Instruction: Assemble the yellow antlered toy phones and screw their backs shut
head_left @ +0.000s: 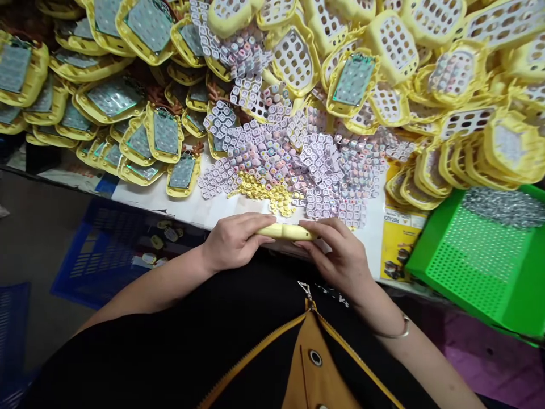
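A yellow plastic toy shell [284, 231] is held edge-on at the front edge of the table. My left hand [234, 241] grips its left end, fingers on top and thumb underneath. The other end is pinched between the fingers and thumb of my right hand [340, 253]. Just beyond the shell lie small yellow button pieces [272, 193] in a loose heap. Around them spread many lilac and white keypad sheets [319, 159]. The face of the held shell is turned away from view.
Yellow shell halves with circuit boards [166, 133] pile up at the left. Perforated yellow shells [394, 48] are heaped at the back right, with a stacked row [460, 162] below. A green basket [438, 244] holds silvery screws [506, 207]. A blue crate [93, 250] sits below the table's left side.
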Demonstrator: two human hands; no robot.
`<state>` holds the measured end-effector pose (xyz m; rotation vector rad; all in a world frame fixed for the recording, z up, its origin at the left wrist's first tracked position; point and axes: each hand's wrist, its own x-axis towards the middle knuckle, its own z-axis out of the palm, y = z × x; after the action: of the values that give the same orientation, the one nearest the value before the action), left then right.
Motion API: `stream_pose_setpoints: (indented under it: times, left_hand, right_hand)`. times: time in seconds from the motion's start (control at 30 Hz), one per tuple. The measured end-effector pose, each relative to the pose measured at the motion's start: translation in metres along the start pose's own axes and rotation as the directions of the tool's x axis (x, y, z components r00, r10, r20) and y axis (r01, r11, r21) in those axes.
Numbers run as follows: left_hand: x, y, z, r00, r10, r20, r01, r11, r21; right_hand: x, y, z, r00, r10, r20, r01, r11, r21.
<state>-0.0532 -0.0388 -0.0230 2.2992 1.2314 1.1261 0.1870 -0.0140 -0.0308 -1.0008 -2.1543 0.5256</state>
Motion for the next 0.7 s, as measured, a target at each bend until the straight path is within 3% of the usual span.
stream_pose_setpoints:
  times: [0.1, 0.2, 0.27, 0.3, 0.33, 0.4, 0.43, 0.47, 0.5, 0.57, 0.6, 0.7]
  left_hand:
    - [0.009, 0.006, -0.008, 0.998, -0.031, 0.063, 0.026, 0.997, 0.078]
    - [0.027, 0.010, -0.020, 0.939, -0.180, 0.295, 0.133, 0.976, 0.171]
    - [0.039, 0.011, -0.026, 0.895, -0.279, 0.347, 0.274, 0.959, 0.066]
    - [0.043, 0.011, -0.028, 0.887, -0.327, 0.326, 0.371, 0.925, -0.082]
    - [0.045, 0.011, -0.027, 0.876, -0.384, 0.294, 0.463, 0.840, -0.284]
    - [0.047, 0.011, -0.024, 0.813, -0.517, 0.267, 0.531, 0.472, -0.704]
    - [0.046, 0.010, -0.020, 0.769, -0.568, 0.294, 0.516, 0.280, -0.810]
    - [0.045, 0.010, -0.016, 0.737, -0.606, 0.300, 0.475, 0.150, -0.867]
    - [0.044, 0.009, -0.012, 0.715, -0.627, 0.310, 0.453, 0.077, -0.888]
    - [0.042, 0.009, -0.005, 0.668, -0.651, 0.362, 0.492, 0.021, -0.870]
    - [0.042, 0.010, -0.002, 0.666, -0.647, 0.372, 0.507, 0.027, -0.861]
    - [0.046, 0.012, 0.003, 0.718, -0.589, 0.370, 0.495, 0.059, -0.867]
  right_hand:
    - [0.001, -0.001, 0.001, 1.000, 0.008, -0.013, -0.008, 1.000, -0.003]
    - [0.018, -0.012, -0.005, 0.995, -0.096, 0.036, 0.099, 0.991, -0.091]
    - [0.036, -0.021, -0.014, 0.982, -0.190, -0.019, 0.185, 0.968, -0.167]
    - [0.044, -0.025, -0.019, 0.970, -0.212, -0.120, 0.187, 0.964, -0.187]
    - [0.050, -0.029, -0.023, 0.950, -0.205, -0.236, 0.163, 0.969, -0.188]
    - [0.056, -0.033, -0.025, 0.912, -0.152, -0.380, 0.106, 0.985, -0.139]
    - [0.056, -0.034, -0.022, 0.920, -0.122, -0.372, 0.086, 0.990, -0.112]
    - [0.055, -0.035, -0.017, 0.943, -0.100, -0.319, 0.074, 0.993, -0.092]
    - [0.054, -0.036, -0.009, 0.966, -0.084, -0.246, 0.067, 0.995, -0.077]
    - [0.050, -0.038, 0.005, 0.989, -0.054, -0.139, 0.046, 0.997, -0.059]
    - [0.048, -0.039, 0.010, 0.992, -0.044, -0.115, 0.039, 0.998, -0.051]
    - [0.039, -0.039, 0.013, 0.995, -0.047, -0.083, 0.043, 0.998, -0.053]
